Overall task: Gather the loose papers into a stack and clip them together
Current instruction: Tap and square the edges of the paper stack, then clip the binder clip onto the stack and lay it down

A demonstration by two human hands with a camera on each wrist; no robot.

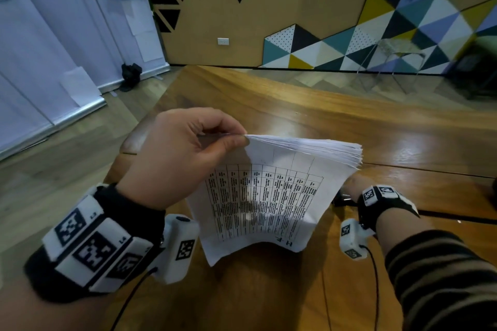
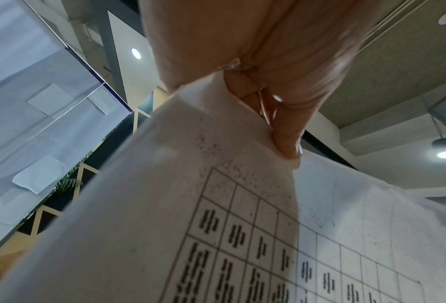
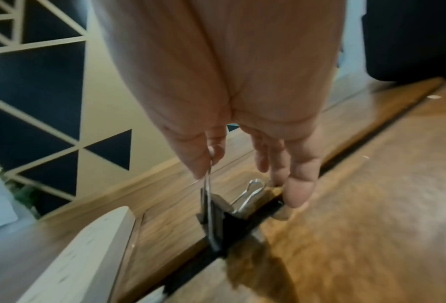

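A thick stack of white papers with a printed table on the near sheet hangs above the wooden table. My left hand pinches its upper left corner between thumb and fingers, and the sheets droop below. At the table's dark seam lies a black binder clip with silver wire handles. My right hand pinches one raised handle between thumb and forefinger, its other fingers reaching down to the wood. In the head view the papers hide most of that hand, and only an edge of the clip shows.
A dark groove runs across the table to the right. Thin black cables from the wrist units trail over the near table. Beyond the far edge stand a clear chair and a black bag on the floor.
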